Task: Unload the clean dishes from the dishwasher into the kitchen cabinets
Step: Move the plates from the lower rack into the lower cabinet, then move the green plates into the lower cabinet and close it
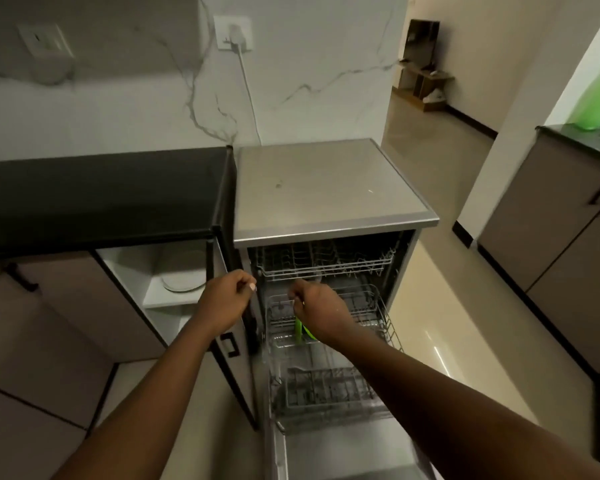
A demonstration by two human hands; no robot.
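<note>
The dishwasher (333, 206) stands open, with its upper rack (326, 266) inside and its lower rack (371, 327) pulled out over the lowered door. A green dish (299, 330) stands on edge in the lower rack. My right hand (321, 311) hovers just above that dish with its fingers curled; nothing shows in them. My left hand (226, 301) is held at the dishwasher's left edge, over the open cabinet door (234, 372), with its fingers pinched together and nothing visible in them. White plates (184, 280) lie on a shelf of the open cabinet to the left.
A cutlery basket (326, 388) sits at the front of the lower rack. A black countertop (101, 195) runs left of the dishwasher. A power cord (248, 88) hangs down the marble wall. More cabinets (568, 244) stand across the aisle on the right.
</note>
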